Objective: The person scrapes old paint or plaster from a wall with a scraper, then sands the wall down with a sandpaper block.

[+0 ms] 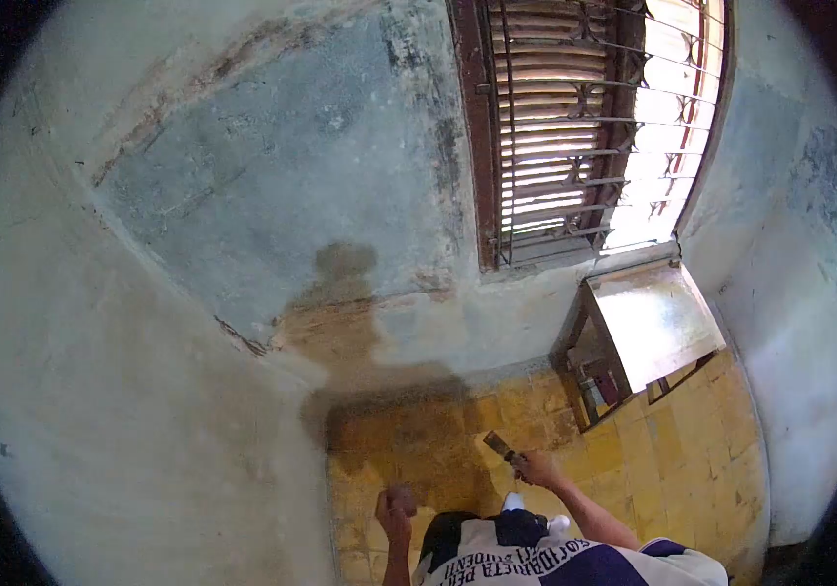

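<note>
The fingers of the right hand (535,470) grip a scraper (501,446), well below the window (584,127). The left hand (396,508) is closed; holding what, I cannot tell. The wall (272,176) left of the window seems partly scraped grey; much pale coat is left.

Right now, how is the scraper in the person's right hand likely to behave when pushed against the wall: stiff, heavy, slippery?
The scraper looks short with a flat blade, so it is probably fairly stiff and would flex only slightly. The right hand alone holds it raised, which suggests it is light. Whether it is slippery cannot be judged, as the handle is hidden in the grip.
</note>
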{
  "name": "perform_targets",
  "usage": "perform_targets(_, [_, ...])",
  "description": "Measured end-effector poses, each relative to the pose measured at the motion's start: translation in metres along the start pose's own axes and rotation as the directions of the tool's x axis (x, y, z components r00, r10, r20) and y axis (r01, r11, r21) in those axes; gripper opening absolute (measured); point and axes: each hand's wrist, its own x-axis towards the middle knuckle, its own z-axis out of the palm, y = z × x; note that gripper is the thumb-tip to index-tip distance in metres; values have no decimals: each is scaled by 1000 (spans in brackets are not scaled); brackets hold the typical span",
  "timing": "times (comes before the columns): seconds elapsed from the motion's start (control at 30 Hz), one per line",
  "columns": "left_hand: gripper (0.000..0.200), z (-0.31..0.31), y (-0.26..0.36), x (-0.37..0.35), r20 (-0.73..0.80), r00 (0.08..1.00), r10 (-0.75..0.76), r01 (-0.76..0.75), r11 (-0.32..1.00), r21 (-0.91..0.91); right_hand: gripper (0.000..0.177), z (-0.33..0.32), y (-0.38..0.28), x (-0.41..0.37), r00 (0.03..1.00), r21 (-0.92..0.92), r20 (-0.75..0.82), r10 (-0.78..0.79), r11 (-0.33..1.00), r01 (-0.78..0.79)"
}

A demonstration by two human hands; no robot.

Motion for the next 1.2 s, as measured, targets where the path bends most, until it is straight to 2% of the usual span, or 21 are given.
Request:
perform_targets(0.1, [25, -18, 1, -5, -172, 982, 75, -78, 997, -11, 39, -7, 5, -10, 1000, 292, 21, 14, 956, -20])
perform_targets(0.2, [32, -28, 3, -2, -450, 871, -196, 190, 980, -60, 39, -4, -13, -13, 974, 419, 79, 215, 879, -228])
perform_targets(0.3, [39, -58, -36, 14, -479, 839, -257, 264, 963, -53, 38, 1, -25, -15, 963, 511, 182, 198, 818, -264])
perform_targets(0.4, [39, -67, -48, 38, -461, 842, -280, 203, 956, -210, 37, 23, -25, 2, 974, 614, 158, 161, 757, -224])
perform_targets(0.47, [37, -90, -44, 69, -204, 933, -296, 242, 937, -252, 41, 40, -31, 14, 979, 705, 146, 141, 680, -203])
perform_targets(0.57, [27, -91, 23, 99, 83, 988, -128, 149, 924, -352, 38, 77, -56, 38, 980, 802, 128, 152, 566, -192])
perform_targets(0.6, [28, -97, 15, 120, 45, 997, -59, 69, 960, -270, 35, 92, -67, 49, 980, 831, 120, 160, 523, -187])
perform_targets(0.67, [27, -122, 3, 144, 62, 998, 31, -22, 990, -137, 33, 120, -86, 68, 977, 867, 129, 168, 459, -194])
perform_targets(0.73, [21, -126, 50, 157, 172, 983, 67, -59, 997, -49, 33, 148, -104, 91, 976, 888, 148, 157, 414, -201])
perform_targets(0.83, [20, -139, 76, 188, 218, 974, 65, -107, 976, 187, 31, 195, -121, 125, 967, 943, 151, 205, 264, -203])
perform_targets(0.87, [19, -148, 56, 205, 253, 965, 69, -116, 977, 177, 30, 182, -202, 87, 959, 922, 11, 283, 368, -119])
perform_targets(0.9, [19, -164, 21, 228, 288, 955, 73, -126, 977, 171, 30, 190, -200, 92, 968, 919, 6, 251, 381, -104])
perform_targets(0.97, [20, -172, 24, 255, 333, 941, 62, -123, 979, 165, 30, 208, -194, 113, 983, 914, -7, 181, 400, -67])
perform_targets(1.03, [23, -136, 90, 273, 352, 935, 40, -97, 985, 145, 22, 216, -196, 130, 976, 935, -123, 177, 350, 55])
perform_targets(1.1, [24, -116, 99, 296, 310, 949, 55, -87, 992, 90, 21, 207, -208, 145, 958, 940, -208, 199, 312, 139])
perform_targets(1.13, [24, -107, 99, 307, 285, 957, 58, -80, 995, 65, 22, 203, -202, 160, 958, 928, -203, 204, 352, 122])
perform_targets(1.2, [24, -96, 87, 333, 282, 956, 77, -119, 983, 138, 29, 194, -182, 203, 961, 899, -183, 210, 431, 77])
